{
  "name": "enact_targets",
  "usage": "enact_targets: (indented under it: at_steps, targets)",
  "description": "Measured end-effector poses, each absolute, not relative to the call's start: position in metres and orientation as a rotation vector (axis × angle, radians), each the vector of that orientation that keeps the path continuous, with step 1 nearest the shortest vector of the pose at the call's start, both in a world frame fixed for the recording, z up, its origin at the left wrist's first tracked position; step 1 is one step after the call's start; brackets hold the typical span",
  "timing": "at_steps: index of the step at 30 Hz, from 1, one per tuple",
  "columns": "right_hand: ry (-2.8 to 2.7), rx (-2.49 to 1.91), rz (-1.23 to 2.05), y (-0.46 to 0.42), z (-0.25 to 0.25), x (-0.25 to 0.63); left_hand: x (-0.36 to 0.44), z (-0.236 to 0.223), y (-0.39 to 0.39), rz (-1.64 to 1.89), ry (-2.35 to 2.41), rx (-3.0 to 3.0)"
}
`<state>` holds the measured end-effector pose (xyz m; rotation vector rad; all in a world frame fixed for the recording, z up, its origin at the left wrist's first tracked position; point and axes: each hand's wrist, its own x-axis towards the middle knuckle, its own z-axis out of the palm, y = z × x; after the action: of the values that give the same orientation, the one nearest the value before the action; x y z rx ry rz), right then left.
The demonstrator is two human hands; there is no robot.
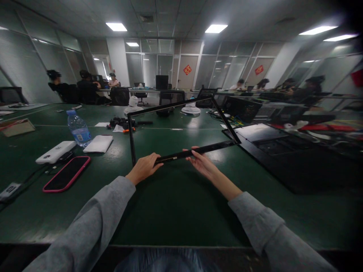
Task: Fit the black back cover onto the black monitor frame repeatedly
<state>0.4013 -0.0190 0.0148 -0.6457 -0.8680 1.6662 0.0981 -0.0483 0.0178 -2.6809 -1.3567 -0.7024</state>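
Observation:
A thin black screen bezel (213, 147), an open four-sided frame, is held tilted above the green table (172, 211). My left hand (144, 167) grips it near its lower left corner, thumb along the bottom bar. Around the middle of the same bar, my right hand (202, 164) pinches it between thumb and fingers. Through the bezel the table and a white fan (191, 109) show. To the right lies a large flat black panel (283, 158), its near edge dark and blurred.
On the left are a phone in a pink case (67, 174), a white power bank (56, 152), a water bottle (78, 128) and white tissues (98, 144). Cables (224, 115) and black equipment (244, 107) stand at the back right. Several people sit at far desks.

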Motion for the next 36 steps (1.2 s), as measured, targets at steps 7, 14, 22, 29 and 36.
enact_targets:
  at_steps: [7, 14, 22, 29, 36]
  targets:
    - [-0.841, -0.639, 1.671, -0.019, 0.013, 0.399, 0.098, 0.015, -0.048, -0.707, -1.354, -2.614]
    - [-0.862, -0.615, 1.7, -0.021, 0.012, 0.391, 0.102, 0.019, -0.053, -0.704, -1.466, -2.522]
    - [-0.864, -0.632, 1.708, -0.022, 0.009, 0.391, 0.105, 0.018, -0.056, -0.665, -1.474, -2.516]
    - [-0.862, -0.633, 1.702, -0.026, 0.007, 0.379, 0.11, 0.016, -0.055, -0.624, -1.486, -2.558]
    - [-0.883, -0.634, 1.725, -0.027, 0.007, 0.38, 0.109, 0.016, -0.055, -0.613, -1.466, -2.577]
